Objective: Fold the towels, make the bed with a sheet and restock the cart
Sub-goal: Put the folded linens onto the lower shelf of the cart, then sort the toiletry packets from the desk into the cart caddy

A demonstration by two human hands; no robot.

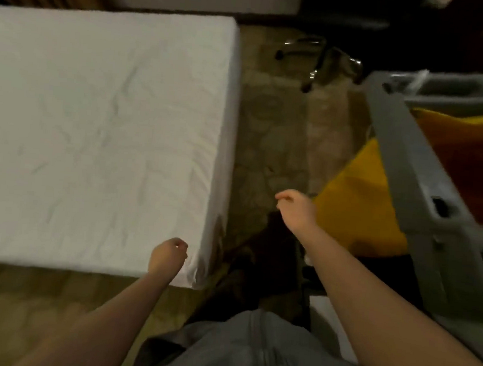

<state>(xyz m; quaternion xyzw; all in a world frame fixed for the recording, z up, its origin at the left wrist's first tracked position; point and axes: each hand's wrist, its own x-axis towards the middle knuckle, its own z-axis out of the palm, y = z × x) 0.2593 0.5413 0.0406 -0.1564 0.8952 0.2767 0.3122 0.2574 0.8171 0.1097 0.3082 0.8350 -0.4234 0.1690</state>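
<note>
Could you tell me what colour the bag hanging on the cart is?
Yellow bag, on the grey cart; head view.

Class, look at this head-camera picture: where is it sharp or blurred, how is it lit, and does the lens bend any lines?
Head view: dim, warm light; the white sheet is brightest, while the top right corner sinks into near black. Motion blur smears the grey cart and softens both hands, left hand and right hand. The wide lens bows the bed's near edge slightly.
</note>
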